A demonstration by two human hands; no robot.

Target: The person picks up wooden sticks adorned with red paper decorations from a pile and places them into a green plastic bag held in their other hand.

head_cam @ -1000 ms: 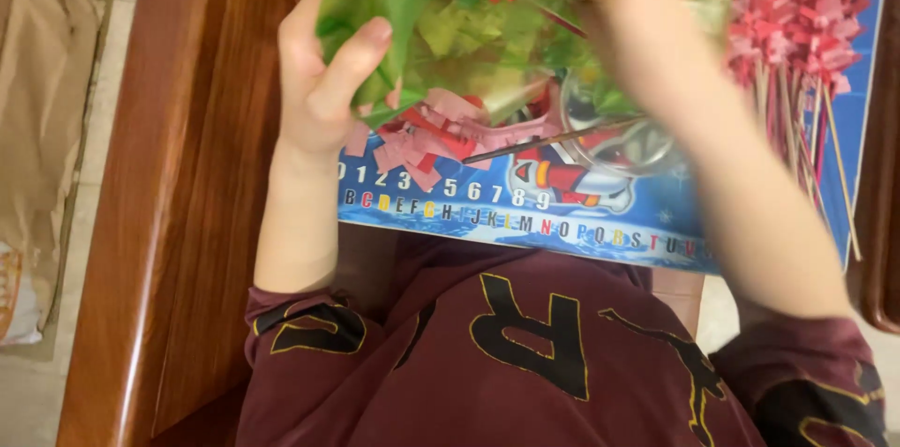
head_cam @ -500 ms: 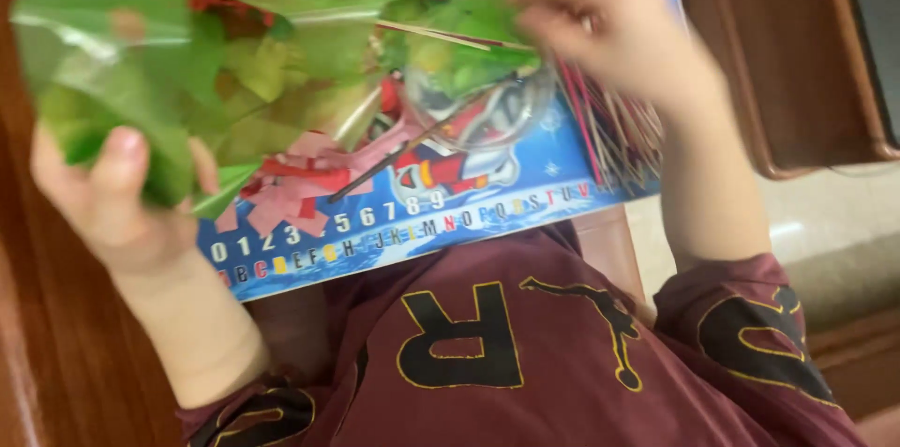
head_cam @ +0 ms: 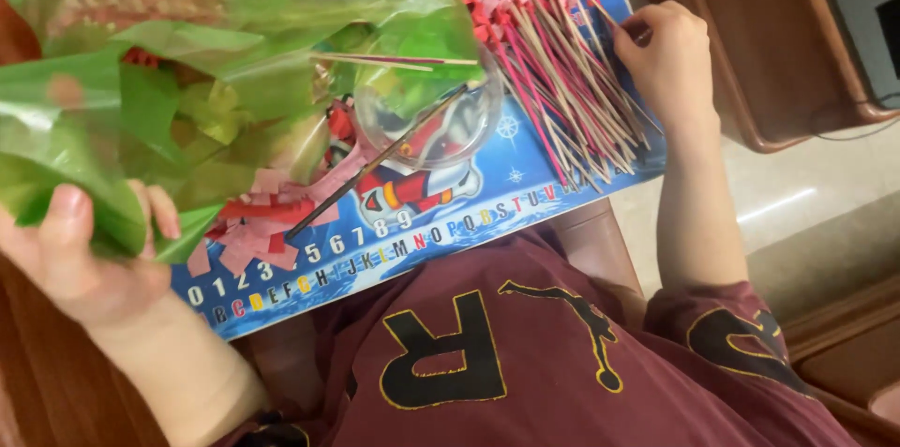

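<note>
While the left hand (head_cam: 80, 264) grips the green cellophane sheet (head_cam: 216, 72) at the blue worktop's (head_cam: 525, 180) near-left corner, the right hand (head_cam: 667, 52) pinches one stick from the finished pink-tipped pile (head_cam: 553, 53) at the far-right edge; loose pink strips (head_cam: 258, 222) remain unwrapped.

Green translucent bag (head_cam: 234, 53); pink-topped tan sticks (head_cam: 553, 44); blue cartoon-printed board (head_cam: 450, 222); maroon shirt (head_cam: 525, 363), black yellow-edged lettering.

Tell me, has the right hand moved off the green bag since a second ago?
Yes. The right hand has left the green plastic bag and gone right across the blue board, now touching the pink-tipped sticks.
</note>
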